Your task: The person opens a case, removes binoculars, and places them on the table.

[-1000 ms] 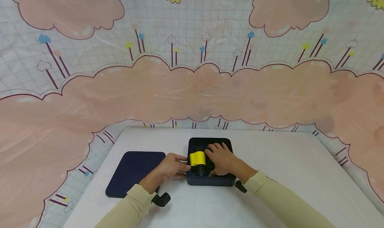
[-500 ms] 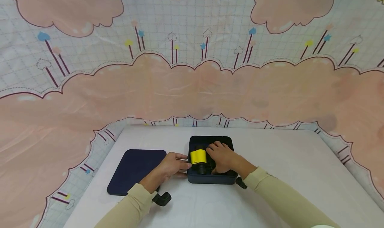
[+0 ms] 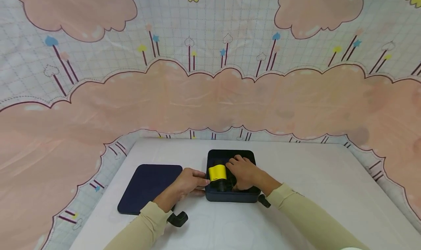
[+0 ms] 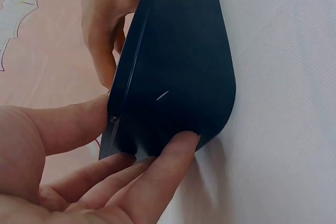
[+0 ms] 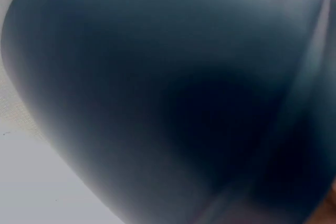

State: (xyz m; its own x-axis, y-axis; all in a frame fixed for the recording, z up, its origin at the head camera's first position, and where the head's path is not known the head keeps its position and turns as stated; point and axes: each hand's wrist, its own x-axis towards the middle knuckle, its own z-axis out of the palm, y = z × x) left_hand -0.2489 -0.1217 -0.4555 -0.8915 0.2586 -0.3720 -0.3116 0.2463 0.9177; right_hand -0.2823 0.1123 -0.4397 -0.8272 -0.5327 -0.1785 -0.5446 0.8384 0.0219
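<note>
Box (image 3: 231, 197): dk blue, open top, pos. on worktop (image 3: 306, 169), just below ctr of head frame. L hand (image 3: 188, 182): at left end of box; fingers clamped on box, thumb at rim, other fingers against outer wall (L wrist view shows this best, w/ R hand at upper left). R hand (image 3: 244, 172): inside box, right half, back of hand up; grip hidden, cannot tell whether fingers are clamped or apart. Yellow-and-blk item (image 3: 217, 172): in box, left half, beside R hand. Dk item (image 3: 232, 180): in box, partly covered by R hand; details unclear. Dk blue panel (image 3: 148, 189): flat on worktop, left of ctr, partly behind L forearm. Patterned cloth (image 3: 210, 100): behind worktop, upper frame. R wrist view: mostly blurred dk surface.
</note>
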